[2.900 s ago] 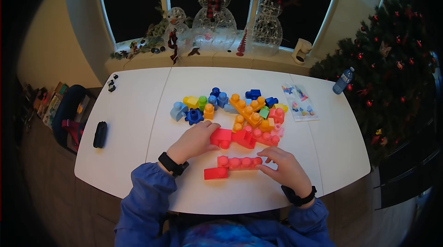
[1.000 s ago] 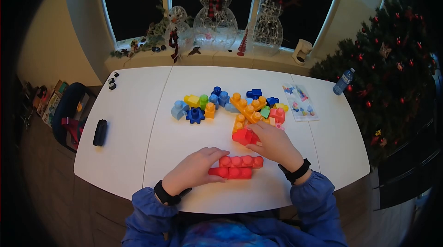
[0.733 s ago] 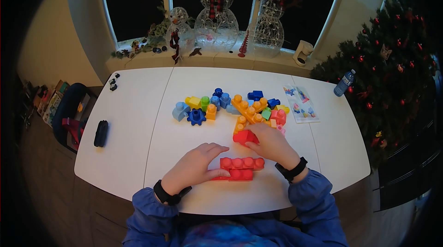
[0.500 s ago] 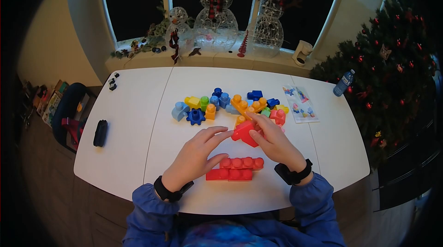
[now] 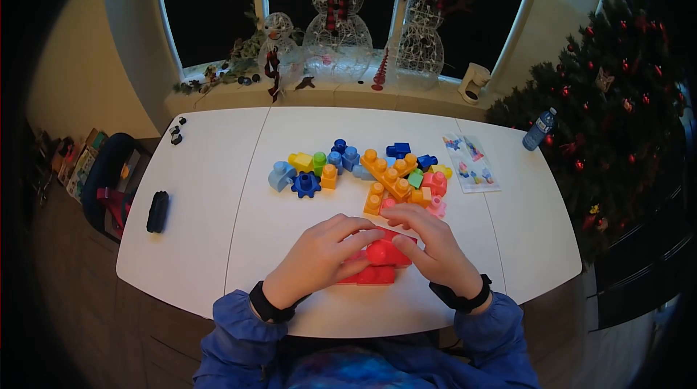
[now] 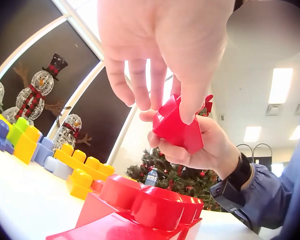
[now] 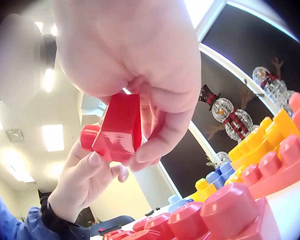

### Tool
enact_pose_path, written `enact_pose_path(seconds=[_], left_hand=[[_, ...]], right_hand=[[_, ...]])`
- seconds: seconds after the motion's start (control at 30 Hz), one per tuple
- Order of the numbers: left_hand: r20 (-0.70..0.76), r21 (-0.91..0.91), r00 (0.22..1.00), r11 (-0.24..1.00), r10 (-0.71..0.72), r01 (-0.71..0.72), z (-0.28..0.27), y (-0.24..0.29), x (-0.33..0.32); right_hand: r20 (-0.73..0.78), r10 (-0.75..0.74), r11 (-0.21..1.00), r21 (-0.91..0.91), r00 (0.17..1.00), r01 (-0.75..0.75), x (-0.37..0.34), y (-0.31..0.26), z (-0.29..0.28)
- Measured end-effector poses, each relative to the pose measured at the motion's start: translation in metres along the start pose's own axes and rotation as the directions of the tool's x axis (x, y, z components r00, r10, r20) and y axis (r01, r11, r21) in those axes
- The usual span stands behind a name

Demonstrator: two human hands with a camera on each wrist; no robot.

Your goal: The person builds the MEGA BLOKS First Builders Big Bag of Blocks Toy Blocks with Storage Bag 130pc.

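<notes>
Both hands hold one red toy building block (image 5: 390,245) over the joined red blocks (image 5: 376,275) near the table's front. My right hand (image 5: 435,249) grips it from the right with curled fingers. My left hand (image 5: 314,252) pinches it from the left, its thumb on the block's face in the left wrist view. Seen from the right wrist, the block (image 7: 117,131) is tilted, its round stud pointing left towards the left hand's fingertips. Below it, the studs of the red blocks (image 6: 155,205) point up.
Several blue, yellow, green, orange and pink blocks (image 5: 388,175) lie behind the hands on the white table (image 5: 196,171). A picture sheet (image 5: 475,167) and water bottle (image 5: 539,129) are at the back right, a black case (image 5: 157,211) at the left.
The right hand has picked up the red block from beside the orange ones and brought it towards me. The left hand has left the joined red blocks and taken hold of it too.
</notes>
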State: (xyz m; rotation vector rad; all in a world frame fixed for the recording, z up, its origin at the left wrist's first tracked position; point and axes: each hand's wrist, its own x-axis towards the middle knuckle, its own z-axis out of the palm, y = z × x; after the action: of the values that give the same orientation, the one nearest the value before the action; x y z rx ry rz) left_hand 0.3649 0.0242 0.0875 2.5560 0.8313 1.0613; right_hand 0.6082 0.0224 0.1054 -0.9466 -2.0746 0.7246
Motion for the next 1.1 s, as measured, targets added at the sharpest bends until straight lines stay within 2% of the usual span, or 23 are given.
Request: enact_pose_path(seconds=[0.03, 0.13, 0.23, 0.43, 0.53, 0.63, 0.8, 0.9, 1.0, 1.1], left_hand=[[-0.011, 0.014, 1.000, 1.000, -0.005, 0.005, 0.001, 0.001, 0.000], [-0.011, 0.048, 1.000, 0.999, -0.001, 0.002, 0.000, 0.002, 0.002], [-0.003, 0.075, 1.000, 0.997, 0.003, -0.002, 0.002, 0.004, 0.004], [0.013, 0.086, 1.000, 0.996, 0.010, -0.011, 0.014, 0.004, 0.000], [0.041, 0.042, 0.998, 0.999, -0.036, 0.035, 0.014, 0.006, 0.000], [0.080, 0.017, 0.990, 0.994, -0.113, 0.112, 0.008, 0.009, -0.005], [0.240, 0.021, 0.937, 0.966, -0.254, 0.257, 0.005, -0.002, -0.025], [0.284, 0.018, 0.910, 0.951, -0.301, 0.309, 0.008, -0.005, -0.031], [0.307, 0.011, 0.897, 0.943, -0.319, 0.331, 0.010, -0.007, -0.033], [0.325, -0.017, 0.891, 0.940, -0.318, 0.342, 0.010, -0.009, -0.032]], right_hand=[[-0.074, -0.138, 0.987, -0.092, 0.988, 0.132, -0.003, -0.004, 0.001], [-0.042, -0.289, 0.909, -0.325, 0.957, 0.260, -0.007, -0.019, 0.001], [0.004, -0.325, 0.838, -0.462, 0.946, 0.290, -0.013, -0.017, 0.008], [0.034, -0.305, 0.833, -0.474, 0.952, 0.284, -0.019, -0.020, 0.007], [-0.011, -0.268, 0.876, -0.419, 0.963, 0.239, -0.023, -0.019, 0.001], [-0.067, -0.144, 0.914, -0.392, 0.987, 0.107, -0.031, -0.019, -0.019], [0.125, 0.156, 0.950, -0.290, 0.980, -0.114, -0.052, -0.006, -0.034], [0.179, 0.199, 0.957, -0.248, 0.963, -0.152, -0.062, 0.006, -0.022], [0.198, 0.177, 0.945, -0.307, 0.964, -0.111, -0.065, 0.013, -0.009], [0.207, 0.185, 0.950, -0.288, 0.961, -0.121, -0.067, 0.017, -0.001]])
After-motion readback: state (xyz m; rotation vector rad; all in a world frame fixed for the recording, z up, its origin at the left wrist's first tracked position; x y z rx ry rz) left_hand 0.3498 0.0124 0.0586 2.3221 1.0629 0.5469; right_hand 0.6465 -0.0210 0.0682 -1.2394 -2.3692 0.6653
